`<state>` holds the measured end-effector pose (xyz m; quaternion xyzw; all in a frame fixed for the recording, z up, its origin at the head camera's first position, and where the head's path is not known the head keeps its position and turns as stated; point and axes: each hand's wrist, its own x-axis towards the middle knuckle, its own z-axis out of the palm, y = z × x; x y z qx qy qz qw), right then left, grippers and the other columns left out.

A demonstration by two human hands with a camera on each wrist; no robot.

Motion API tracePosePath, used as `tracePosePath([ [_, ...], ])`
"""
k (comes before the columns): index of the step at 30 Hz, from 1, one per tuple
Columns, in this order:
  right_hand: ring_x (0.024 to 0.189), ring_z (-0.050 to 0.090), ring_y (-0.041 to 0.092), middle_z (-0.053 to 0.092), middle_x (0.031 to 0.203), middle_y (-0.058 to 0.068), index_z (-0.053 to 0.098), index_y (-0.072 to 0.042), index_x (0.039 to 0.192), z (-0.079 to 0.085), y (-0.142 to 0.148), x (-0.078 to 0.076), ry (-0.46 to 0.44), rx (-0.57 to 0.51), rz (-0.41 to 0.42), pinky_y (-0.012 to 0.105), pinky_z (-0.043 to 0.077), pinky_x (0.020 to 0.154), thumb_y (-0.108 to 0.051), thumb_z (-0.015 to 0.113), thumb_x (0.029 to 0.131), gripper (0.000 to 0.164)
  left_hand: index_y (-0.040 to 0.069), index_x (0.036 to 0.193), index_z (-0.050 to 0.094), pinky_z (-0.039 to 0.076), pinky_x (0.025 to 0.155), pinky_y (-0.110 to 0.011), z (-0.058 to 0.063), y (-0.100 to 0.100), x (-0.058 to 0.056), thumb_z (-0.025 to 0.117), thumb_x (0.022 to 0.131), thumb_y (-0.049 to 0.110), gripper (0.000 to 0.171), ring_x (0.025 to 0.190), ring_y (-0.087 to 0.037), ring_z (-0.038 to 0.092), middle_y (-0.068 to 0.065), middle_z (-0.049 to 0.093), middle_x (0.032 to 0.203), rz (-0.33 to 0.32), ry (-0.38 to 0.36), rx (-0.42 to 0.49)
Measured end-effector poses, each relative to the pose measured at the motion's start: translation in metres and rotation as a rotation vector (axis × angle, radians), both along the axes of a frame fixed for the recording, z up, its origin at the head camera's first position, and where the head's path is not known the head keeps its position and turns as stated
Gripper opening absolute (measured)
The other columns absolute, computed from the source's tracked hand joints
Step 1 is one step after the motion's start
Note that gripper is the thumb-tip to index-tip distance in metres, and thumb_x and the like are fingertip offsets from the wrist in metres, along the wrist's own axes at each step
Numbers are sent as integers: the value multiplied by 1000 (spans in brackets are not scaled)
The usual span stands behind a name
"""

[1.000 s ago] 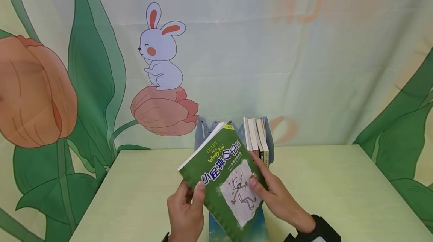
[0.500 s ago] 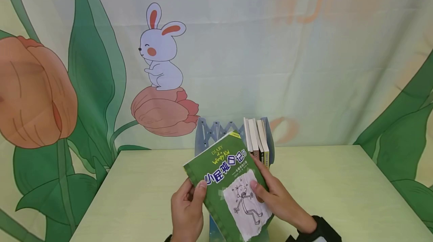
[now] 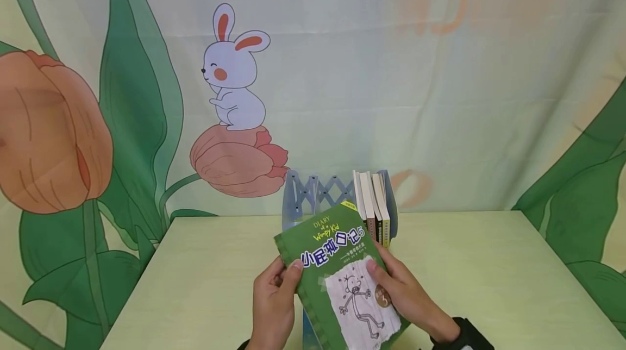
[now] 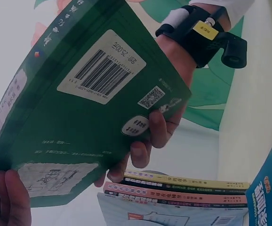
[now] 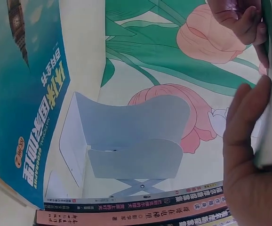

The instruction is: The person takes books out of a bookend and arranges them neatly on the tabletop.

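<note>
probably light and bendy, the green paperback [image 3: 344, 282] suits edge holds; left hand [image 3: 275, 297] and right hand [image 3: 409, 288] pinch opposite sides.

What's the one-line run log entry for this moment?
left grip: holds green book | right grip: holds green book | books: standing in blue rack, right end

In the head view, the bottom edge is cutting off the green book [image 3: 342, 279], which is hiding most of the blue book [image 3: 308, 333]; I'm failing to read its tiny back-cover print [image 4: 75, 152] from the left wrist.
</note>
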<state>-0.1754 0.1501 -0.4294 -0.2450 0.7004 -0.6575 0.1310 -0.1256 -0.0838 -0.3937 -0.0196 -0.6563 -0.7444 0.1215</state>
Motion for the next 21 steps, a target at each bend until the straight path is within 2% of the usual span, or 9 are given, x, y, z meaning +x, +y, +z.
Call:
tracePosePath([
  [1,89,73,18,69,109,9,9,-16,160,0,0,0,-10,-2,-3,30,56,82,-28,35,108,59,-10,126,59,59,72,-28,-1,0,0,52,100,9,32,79,-8,72,-26,71,104,-5,-5,1],
  [3,88,73,19,69,108,5,11,-16,160,-1,-1,1,-14,-4,-20,33,57,79,-27,37,108,60,-10,125,59,59,72,-28,-2,0,-1,53,100,10,32,79,-8,72,-27,71,105,-10,-19,2],
  [8,86,73,23,59,118,14,16,-20,159,-2,-3,6,-19,-29,-75,42,59,71,-26,43,106,59,-8,124,61,58,72,-27,-6,-1,-4,54,100,13,32,77,-7,72,-25,72,102,-4,-56,-9],
  [10,86,73,24,54,121,14,19,-21,158,-2,-4,8,-22,-47,-95,44,59,69,-25,44,106,58,-8,123,61,58,73,-27,-7,-1,-5,55,100,15,33,77,-7,72,-23,73,101,-6,-64,-14],
  [16,88,73,21,56,124,1,23,-18,156,-2,-6,14,-3,-91,-158,43,59,69,-20,46,105,56,-4,124,62,58,75,-27,-11,-3,-8,53,102,19,33,80,-8,71,-20,73,100,-12,-59,-44],
  [21,89,72,18,56,126,-6,25,-17,155,-2,-7,19,44,-87,-208,42,59,67,-17,47,104,55,2,126,61,57,73,-27,-13,-5,-9,58,100,23,34,80,-10,69,-15,72,100,-18,-93,-91],
])
